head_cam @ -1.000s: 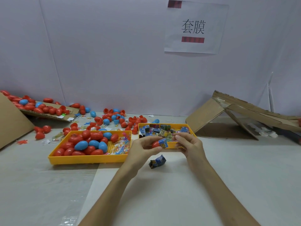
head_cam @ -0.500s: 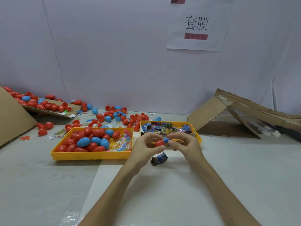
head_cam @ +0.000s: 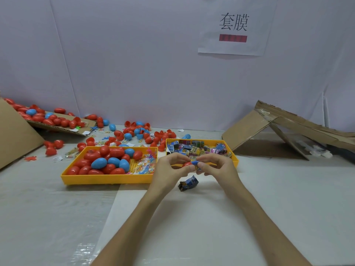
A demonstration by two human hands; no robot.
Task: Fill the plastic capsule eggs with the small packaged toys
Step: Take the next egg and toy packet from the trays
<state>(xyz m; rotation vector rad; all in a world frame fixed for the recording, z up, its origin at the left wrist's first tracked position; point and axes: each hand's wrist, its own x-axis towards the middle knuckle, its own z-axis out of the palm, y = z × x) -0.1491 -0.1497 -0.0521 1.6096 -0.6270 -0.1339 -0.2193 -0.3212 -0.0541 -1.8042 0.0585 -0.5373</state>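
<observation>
Currently both forearms enter from the lower edge and meet above the white table (head_cam: 192, 217). The left hand (head_cam: 169, 169) pinches a red capsule half (head_cam: 186, 164) between thumb and curled fingers. The right hand (head_cam: 217, 167) pinches a blue toy packet (head_cam: 196, 163) between thumb and forefinger, its remaining fingers curled. The packet touches the right-hand end of the capsule half. How far it sits inside cannot be determined, because fingers cover the joint. Most of the capsule half is hidden by the left fingers, and no second half can be made out.

Directly beneath the grip, a second blue packet (head_cam: 188, 183) lies alone on the table, apart from both hands.

Left of the grip stands a yellow tray (head_cam: 107, 179) holding closed red and blue capsule eggs (head_cam: 107, 160), with clear toy bags (head_cam: 146, 166) at its end nearest the grip. Just behind the grip stands a smaller yellow tray (head_cam: 231, 150) of printed toy packets (head_cam: 196, 148); the hands cover its near edge.

Beyond both trays, loose eggs and open halves (head_cam: 134, 133) are scattered to the wall. Further left of the grip, a cardboard sheet (head_cam: 63, 127) carries more eggs. Far right of the grip, a collapsed cardboard box (head_cam: 269, 131) lies partly cut off by the picture edge. Above the grip, a paper sign (head_cam: 233, 25) reading 套膜 hangs on the wall, its top cropped.
</observation>
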